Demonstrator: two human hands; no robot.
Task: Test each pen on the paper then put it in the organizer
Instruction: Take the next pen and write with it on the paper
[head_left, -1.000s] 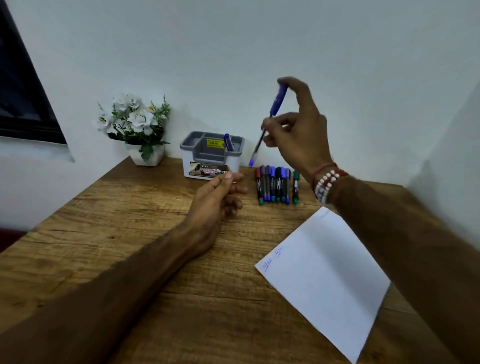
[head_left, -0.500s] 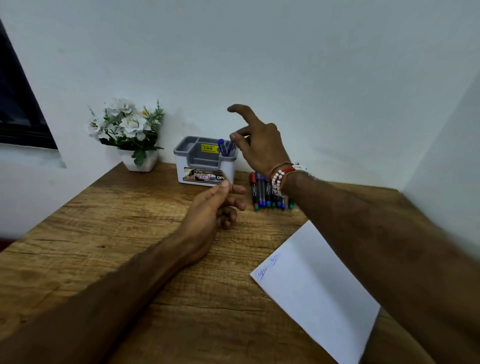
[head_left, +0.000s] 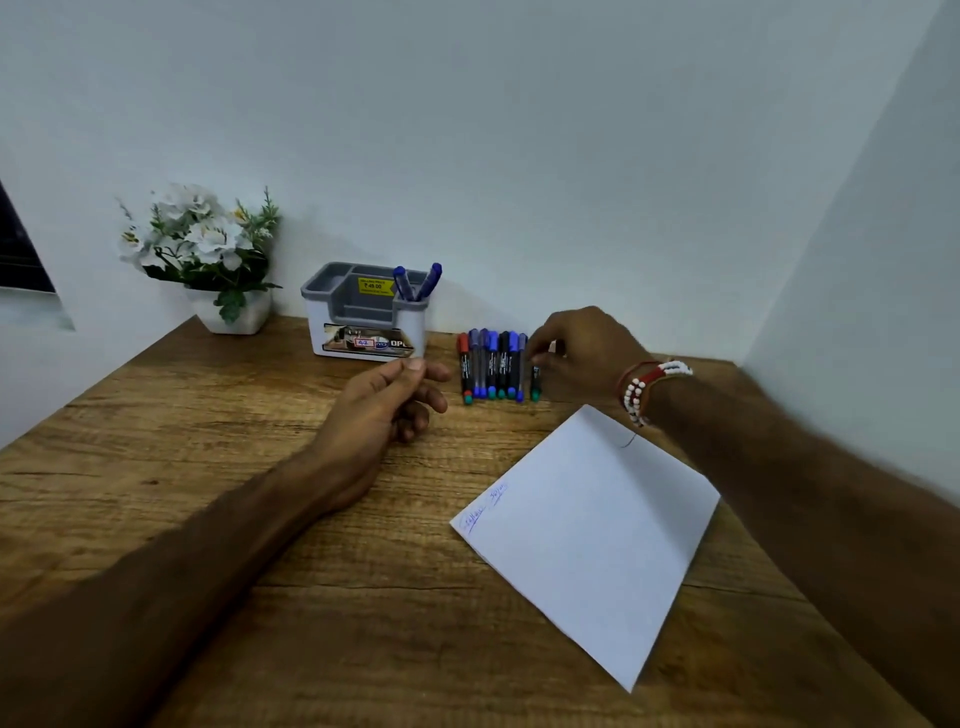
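Spanning the lower view, a wooden desk (head_left: 208, 467) is seen set into a corner of pale walls. A white sheet of paper (head_left: 587, 545) is laid at an angle on its right half, with blue scribbles (head_left: 485, 504) marked near its left corner. A pot of white flowers (head_left: 208, 249) is placed at the back left against the wall, and a grey-and-white desk organizer (head_left: 363, 332) is stood near it to the right. The left hand (head_left: 384, 410) is rested on the desk in front of the organizer, fingers loosely curled, nothing held. The right hand (head_left: 587, 353) is lowered at the right end of a row of markers (head_left: 491, 364), which is lined up side by side on the desk right of the organizer. Two blue pens (head_left: 415, 283) are stood, tilted, in the organizer's right-hand compartment. A green-tipped marker (head_left: 535, 387), lying slightly apart from the row's right end, is met at its upper part by the right hand's curled fingers; whether it is actually pinched cannot be told, as that part is hidden and blurred. Beaded bracelets (head_left: 649, 387) are worn on the right wrist.
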